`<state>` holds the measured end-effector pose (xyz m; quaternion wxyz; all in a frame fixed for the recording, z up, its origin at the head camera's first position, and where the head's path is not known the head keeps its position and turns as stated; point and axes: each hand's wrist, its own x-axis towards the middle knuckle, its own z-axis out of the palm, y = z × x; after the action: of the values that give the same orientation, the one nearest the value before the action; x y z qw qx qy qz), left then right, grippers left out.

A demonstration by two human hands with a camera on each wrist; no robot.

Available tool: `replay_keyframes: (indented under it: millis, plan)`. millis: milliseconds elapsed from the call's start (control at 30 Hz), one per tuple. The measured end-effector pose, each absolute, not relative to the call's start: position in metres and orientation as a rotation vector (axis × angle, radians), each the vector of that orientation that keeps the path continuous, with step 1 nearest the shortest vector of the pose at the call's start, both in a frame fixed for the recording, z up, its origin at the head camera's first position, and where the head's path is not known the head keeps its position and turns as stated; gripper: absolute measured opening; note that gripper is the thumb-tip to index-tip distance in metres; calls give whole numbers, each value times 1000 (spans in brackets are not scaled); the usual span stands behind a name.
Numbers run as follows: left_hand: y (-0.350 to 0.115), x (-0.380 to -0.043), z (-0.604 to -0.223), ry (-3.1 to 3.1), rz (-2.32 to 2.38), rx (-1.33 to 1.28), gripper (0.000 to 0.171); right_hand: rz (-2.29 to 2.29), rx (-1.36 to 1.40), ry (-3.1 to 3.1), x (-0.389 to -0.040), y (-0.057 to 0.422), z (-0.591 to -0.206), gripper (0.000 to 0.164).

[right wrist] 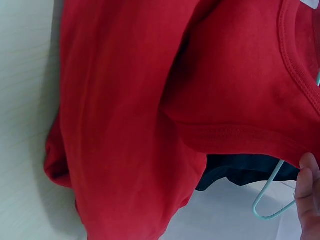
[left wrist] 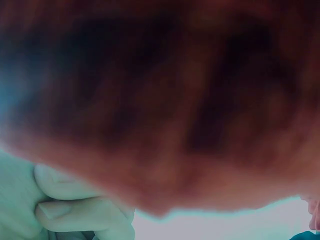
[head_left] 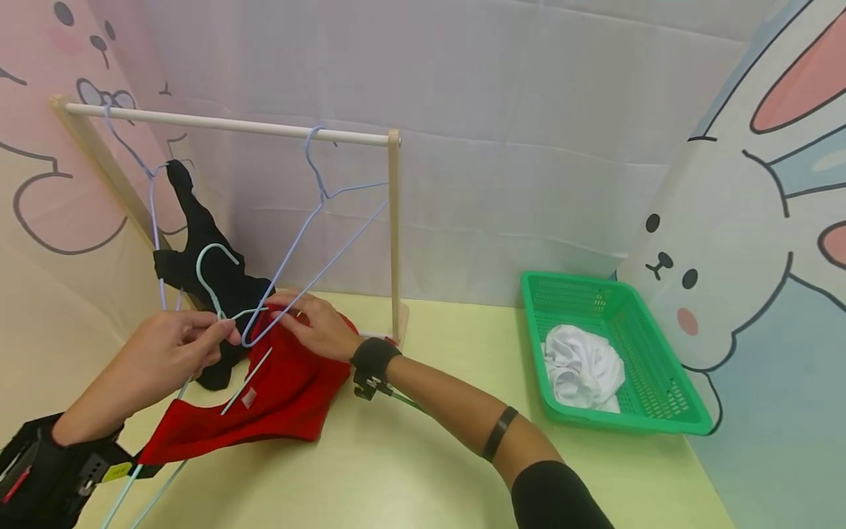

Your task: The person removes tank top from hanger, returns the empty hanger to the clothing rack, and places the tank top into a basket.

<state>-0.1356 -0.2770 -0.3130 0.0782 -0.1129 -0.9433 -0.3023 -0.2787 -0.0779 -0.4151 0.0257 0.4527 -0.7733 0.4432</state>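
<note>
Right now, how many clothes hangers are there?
3: one thin lavender hanger hooked left on the white rod, a second lavender hanger hooked right, and a mint-green hanger pinched in the left hand. Others may be hidden.

Left on the table (head_left: 410,463), before the curtain (head_left: 476,162), stands the rack (head_left: 394,228); its rail (head_left: 231,125) bears a left hanger (head_left: 152,175), with a garment (head_left: 198,234) on it, and a right hanger (head_left: 323,195). In front, a third hanger (head_left: 201,273) runs partly inside the top (head_left: 280,397). Right, cloth (head_left: 581,371) lies in the basket (head_left: 654,375).
</note>
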Motion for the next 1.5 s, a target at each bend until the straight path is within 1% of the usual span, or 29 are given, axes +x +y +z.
replay_keyframes:
  millis: [333, 967, 1200, 1500]
  plan:
    - [-278, -136, -315, -2820, -906, -359, 25, 1416, 1383, -2355, -279, -85, -415, 32]
    - [-280, -131, -312, -2905, -905, -238, 29, 1581, 1475, -2318, -287, -88, -422, 33]
    - [-281, -131, -313, -2933, -881, -212, 30, 1555, 1376, -2364, -292, -87, -426, 31]
    - [-283, -126, -312, -2945, -851, -205, 30, 1564, 1347, -2421, -293, -91, -426, 31]
